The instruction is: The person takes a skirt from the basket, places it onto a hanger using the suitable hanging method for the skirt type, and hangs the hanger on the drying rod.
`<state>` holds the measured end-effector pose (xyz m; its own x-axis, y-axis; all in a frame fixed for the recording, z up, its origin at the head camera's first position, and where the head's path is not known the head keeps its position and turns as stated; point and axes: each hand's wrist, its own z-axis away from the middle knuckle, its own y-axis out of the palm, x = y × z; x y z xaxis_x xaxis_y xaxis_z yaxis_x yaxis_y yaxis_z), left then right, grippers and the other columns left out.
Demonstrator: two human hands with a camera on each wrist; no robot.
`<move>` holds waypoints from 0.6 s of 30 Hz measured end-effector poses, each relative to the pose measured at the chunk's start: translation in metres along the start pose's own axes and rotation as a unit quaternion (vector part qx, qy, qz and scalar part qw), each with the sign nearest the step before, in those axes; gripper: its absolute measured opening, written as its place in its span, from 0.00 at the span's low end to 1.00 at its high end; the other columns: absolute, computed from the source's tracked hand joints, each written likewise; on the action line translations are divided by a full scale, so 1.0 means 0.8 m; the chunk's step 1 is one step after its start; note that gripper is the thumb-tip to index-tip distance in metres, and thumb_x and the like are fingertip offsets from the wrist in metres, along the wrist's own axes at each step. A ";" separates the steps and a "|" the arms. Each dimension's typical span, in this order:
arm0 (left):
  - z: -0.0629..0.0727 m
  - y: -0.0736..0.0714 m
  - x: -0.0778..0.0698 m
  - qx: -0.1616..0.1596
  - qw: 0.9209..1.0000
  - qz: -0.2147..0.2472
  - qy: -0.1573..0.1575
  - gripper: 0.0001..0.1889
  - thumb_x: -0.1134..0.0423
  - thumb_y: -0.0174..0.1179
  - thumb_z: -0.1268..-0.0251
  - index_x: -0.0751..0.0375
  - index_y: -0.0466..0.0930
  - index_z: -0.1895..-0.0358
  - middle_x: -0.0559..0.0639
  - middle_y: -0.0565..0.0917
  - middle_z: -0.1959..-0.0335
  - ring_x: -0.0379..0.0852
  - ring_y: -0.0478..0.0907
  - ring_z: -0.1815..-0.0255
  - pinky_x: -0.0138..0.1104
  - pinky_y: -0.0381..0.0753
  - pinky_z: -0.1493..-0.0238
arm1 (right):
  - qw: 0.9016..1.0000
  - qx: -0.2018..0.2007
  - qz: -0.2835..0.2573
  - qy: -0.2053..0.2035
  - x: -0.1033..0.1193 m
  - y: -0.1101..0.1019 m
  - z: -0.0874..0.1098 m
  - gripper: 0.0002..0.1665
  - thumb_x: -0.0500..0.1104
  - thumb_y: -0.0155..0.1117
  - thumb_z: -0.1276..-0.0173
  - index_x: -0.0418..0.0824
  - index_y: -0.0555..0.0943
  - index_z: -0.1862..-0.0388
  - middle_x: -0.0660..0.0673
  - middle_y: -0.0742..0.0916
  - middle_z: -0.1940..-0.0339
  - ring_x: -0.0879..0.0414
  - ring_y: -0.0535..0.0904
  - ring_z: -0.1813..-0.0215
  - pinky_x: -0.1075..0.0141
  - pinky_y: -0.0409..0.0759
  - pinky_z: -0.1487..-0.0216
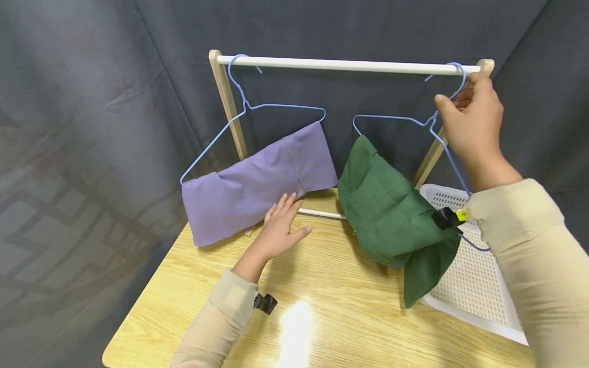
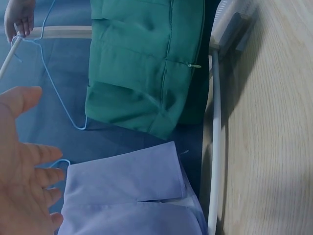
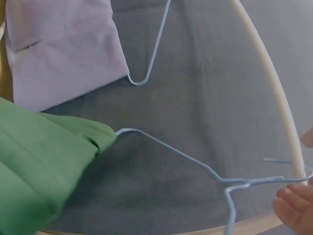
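Up at the right end of the white rail, my right hand has its fingers curled about the hook of a blue wire hanger. That hook goes over the rail. From this hanger a green zipped cloth droops at a slant, its small zip pull visible in the left wrist view. A second blue hanger hangs at the rail's left end with a folded purple cloth over it. My left hand, fingers spread, is at the purple cloth's lower edge and holds nothing.
The rail belongs to a stand with wooden side posts and a low white crossbar. A white perforated basket sits at right on the wooden table, partly behind my right sleeve. Dark curtain hangs behind.
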<state>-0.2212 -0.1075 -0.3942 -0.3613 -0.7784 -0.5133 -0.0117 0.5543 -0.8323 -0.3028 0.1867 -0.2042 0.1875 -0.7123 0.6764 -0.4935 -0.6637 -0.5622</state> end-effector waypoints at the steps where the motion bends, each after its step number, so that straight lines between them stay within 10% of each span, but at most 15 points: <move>1: 0.000 0.000 0.000 0.001 1.000 -0.002 -0.002 0.34 0.44 0.48 0.42 0.58 0.54 0.36 0.54 0.48 0.34 0.48 0.36 0.34 0.44 0.35 0.39 | 1.000 0.009 -0.002 0.002 -0.002 0.001 0.005 0.31 0.50 0.52 0.39 0.43 0.59 0.39 0.48 0.72 0.56 0.61 0.68 0.54 0.71 0.64 0.51; 6: 0.003 0.000 0.000 0.003 1.000 -0.028 -0.007 0.35 0.41 0.45 0.42 0.56 0.52 0.35 0.53 0.45 0.33 0.47 0.33 0.34 0.46 0.33 0.39 | 0.998 0.053 0.011 -0.022 -0.016 0.004 0.030 0.39 0.51 0.50 0.38 0.42 0.48 0.33 0.41 0.59 0.36 0.51 0.51 0.36 0.57 0.51 0.39; 18: 0.013 -0.003 -0.010 -0.009 0.989 -0.145 -0.032 0.41 0.29 0.36 0.49 0.48 0.48 0.34 0.48 0.38 0.32 0.46 0.26 0.35 0.48 0.26 0.41 | 0.980 0.127 0.070 -0.133 -0.050 0.016 0.098 0.50 0.55 0.57 0.43 0.36 0.43 0.33 0.34 0.49 0.34 0.44 0.37 0.35 0.48 0.29 0.43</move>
<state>-0.2085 -0.1057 -0.3901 -0.2797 -0.9222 -0.2671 -0.1232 0.3104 -0.9426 -0.2500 0.1882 -0.2758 0.3653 -0.8118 0.4556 -0.3081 -0.5672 -0.7637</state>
